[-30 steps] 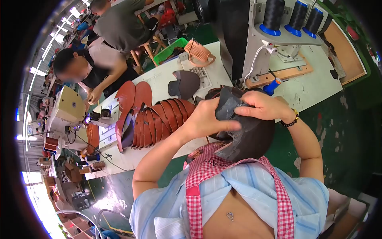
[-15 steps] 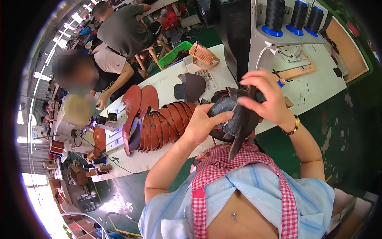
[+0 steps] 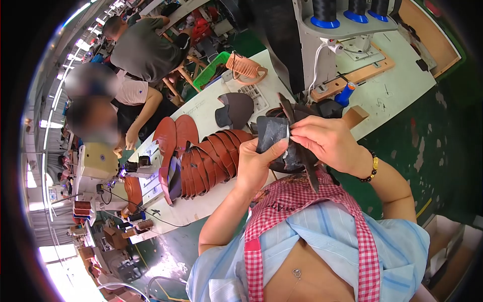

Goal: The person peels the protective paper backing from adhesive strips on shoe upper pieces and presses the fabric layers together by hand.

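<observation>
A dark leather piece (image 3: pixel 272 132) with a pale, scuffed strip along one edge is in front of my apron. My left hand (image 3: pixel 255 163) grips its near side, the thumb lying over the pale edge. At that same edge the fingertips of my right hand (image 3: pixel 332 145) are pinched together; whatever is between them is too small to make out. Behind and below the hands are more dark leather parts, partly covered. Left of my left hand lies an overlapping row of brown leather pieces (image 3: pixel 214 160) on the white table (image 3: pixel 193 211).
Beyond my hands lie a dark cut piece (image 3: pixel 236 109) and an orange-brown ribbed object (image 3: pixel 244 68). Black thread spools (image 3: pixel 325 12) stand above the machine at right, near a blue bottle with an orange cap (image 3: pixel 345 94). A co-worker (image 3: pixel 146 103) sits across the table.
My right hand has come down from its raised position, its fingers closing at the leather's edge. The leather piece in my left hand is turned, showing a flatter dark face.
</observation>
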